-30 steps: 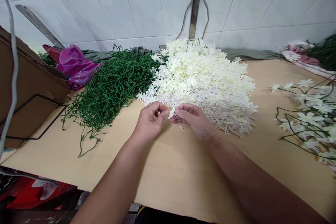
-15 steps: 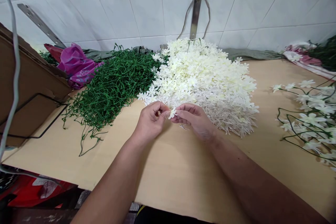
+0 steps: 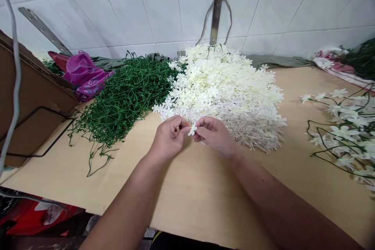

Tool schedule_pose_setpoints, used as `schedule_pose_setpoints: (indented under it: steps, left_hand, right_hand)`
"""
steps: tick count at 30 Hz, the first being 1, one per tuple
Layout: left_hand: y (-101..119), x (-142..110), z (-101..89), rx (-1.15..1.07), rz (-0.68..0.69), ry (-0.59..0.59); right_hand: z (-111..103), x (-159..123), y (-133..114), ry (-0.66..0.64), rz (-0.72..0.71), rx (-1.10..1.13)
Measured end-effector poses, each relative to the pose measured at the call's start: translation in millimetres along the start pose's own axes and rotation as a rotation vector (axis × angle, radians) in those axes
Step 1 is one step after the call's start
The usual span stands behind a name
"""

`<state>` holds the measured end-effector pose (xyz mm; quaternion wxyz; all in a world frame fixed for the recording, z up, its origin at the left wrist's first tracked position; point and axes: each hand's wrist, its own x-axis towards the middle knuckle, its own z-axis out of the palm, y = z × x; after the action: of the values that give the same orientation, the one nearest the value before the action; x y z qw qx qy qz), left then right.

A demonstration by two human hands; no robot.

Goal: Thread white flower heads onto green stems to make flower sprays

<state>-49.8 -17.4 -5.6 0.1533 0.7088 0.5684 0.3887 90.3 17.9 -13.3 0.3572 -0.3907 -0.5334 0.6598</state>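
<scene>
My left hand (image 3: 168, 140) and my right hand (image 3: 215, 136) meet over the wooden table (image 3: 187, 187), both pinching one small white artificial flower (image 3: 192, 129) between their fingertips. Just behind them lies a big heap of white flowers (image 3: 222, 90) with thin white stalks pointing toward me. To the left of it spreads a pile of green plastic stems (image 3: 125, 93).
Finished green stems with white flowers (image 3: 342, 129) lie at the right. A cardboard box (image 3: 29, 97) stands at the left, with a purple plastic bag (image 3: 83, 73) behind it. The tiled wall (image 3: 164, 8) carries metal brackets. A grey cable (image 3: 14, 78) hangs at far left.
Both hands have shifted slightly toward me and the fingers have turned the small flower a little; nothing else has moved.
</scene>
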Motion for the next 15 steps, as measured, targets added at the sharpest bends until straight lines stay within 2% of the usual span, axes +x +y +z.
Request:
schedule_pose_setpoints:
  steps: [5,12,15]
  left_hand:
    - [0.7,-0.2,0.1,0.063,0.022,-0.006]
    - [-1.8,0.4,1.0,0.019,-0.008,0.055]
    - [-1.3,1.1,2.8,-0.021,-0.027,0.065]
  right_hand:
    - [2.9,-0.8,0.7,0.038,-0.045,-0.142]
    - [-1.1,0.6,4.3,-0.050,-0.116,-0.155]
    - [-1.5,1.3,4.1,-0.021,-0.132,-0.146]
